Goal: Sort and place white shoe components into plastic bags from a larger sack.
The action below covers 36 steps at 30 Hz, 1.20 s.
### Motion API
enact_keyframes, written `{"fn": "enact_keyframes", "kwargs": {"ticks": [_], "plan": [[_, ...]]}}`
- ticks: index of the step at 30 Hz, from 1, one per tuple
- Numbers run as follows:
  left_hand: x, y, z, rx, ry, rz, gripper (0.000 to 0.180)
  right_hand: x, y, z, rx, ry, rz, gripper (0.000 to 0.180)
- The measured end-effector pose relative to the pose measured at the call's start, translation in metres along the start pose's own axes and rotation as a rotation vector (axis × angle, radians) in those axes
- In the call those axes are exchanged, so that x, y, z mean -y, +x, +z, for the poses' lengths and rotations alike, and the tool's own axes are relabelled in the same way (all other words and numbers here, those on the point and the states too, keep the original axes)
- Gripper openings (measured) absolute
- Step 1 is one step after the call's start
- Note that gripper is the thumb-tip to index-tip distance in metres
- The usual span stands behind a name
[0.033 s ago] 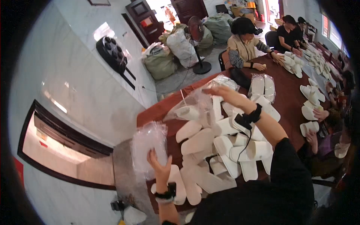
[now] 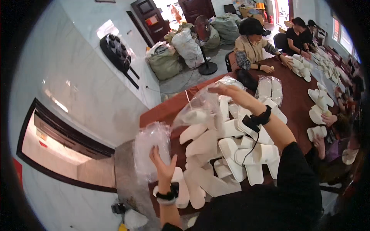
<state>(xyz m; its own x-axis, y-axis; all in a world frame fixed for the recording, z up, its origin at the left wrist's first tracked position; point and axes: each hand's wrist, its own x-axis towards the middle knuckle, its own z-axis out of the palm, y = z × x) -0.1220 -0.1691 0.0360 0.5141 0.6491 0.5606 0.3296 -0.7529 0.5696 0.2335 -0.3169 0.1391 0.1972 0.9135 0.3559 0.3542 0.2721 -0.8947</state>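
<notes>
My left hand (image 2: 164, 165) lies at the edge of a stack of clear plastic bags (image 2: 149, 140), its fingers and thumb spread apart. Out in front, my right hand (image 2: 233, 94) has its fingers closed on the top of a clear plastic bag (image 2: 206, 98). This bag hangs down to the left, over a white slipper (image 2: 195, 115); whether the slipper is inside it, I cannot tell. Below my right forearm spreads a heap of white slippers (image 2: 231, 150), some lying sole up. A dark band with a cable sits on my right wrist.
Bagged slippers (image 2: 269, 88) lie on the brown tablecloth (image 2: 154, 115), near a dark object (image 2: 246, 79). Across the table a person (image 2: 250, 50) handles white slippers (image 2: 300, 66). Others work along the right side. A standing fan (image 2: 204, 42) and large sacks (image 2: 163, 61) stand behind.
The bag in my right hand hangs a little differently, and my left hand has edged slightly farther up the stack of bags. The view has shifted a little.
</notes>
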Motion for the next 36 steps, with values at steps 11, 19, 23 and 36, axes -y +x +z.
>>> {"fn": "enact_keyframes", "kwargs": {"ticks": [11,19,23,36], "plan": [[-0.114,0.008,0.027,0.516,-0.621,0.035,0.118,0.093,-0.029,0.016,0.081,0.145,-0.006,0.049],[-0.104,0.016,-0.009,0.435,-0.247,-0.079,0.029,0.085,-0.079,-0.010,-0.029,0.317,0.011,0.050],[-0.091,0.039,-0.023,0.294,-0.198,-0.052,0.013,0.060,-0.096,-0.013,-0.098,0.323,0.019,0.050],[-0.114,0.076,-0.099,0.512,-0.261,0.048,0.053,0.075,-0.104,0.046,0.014,0.105,-0.148,0.071]]}}
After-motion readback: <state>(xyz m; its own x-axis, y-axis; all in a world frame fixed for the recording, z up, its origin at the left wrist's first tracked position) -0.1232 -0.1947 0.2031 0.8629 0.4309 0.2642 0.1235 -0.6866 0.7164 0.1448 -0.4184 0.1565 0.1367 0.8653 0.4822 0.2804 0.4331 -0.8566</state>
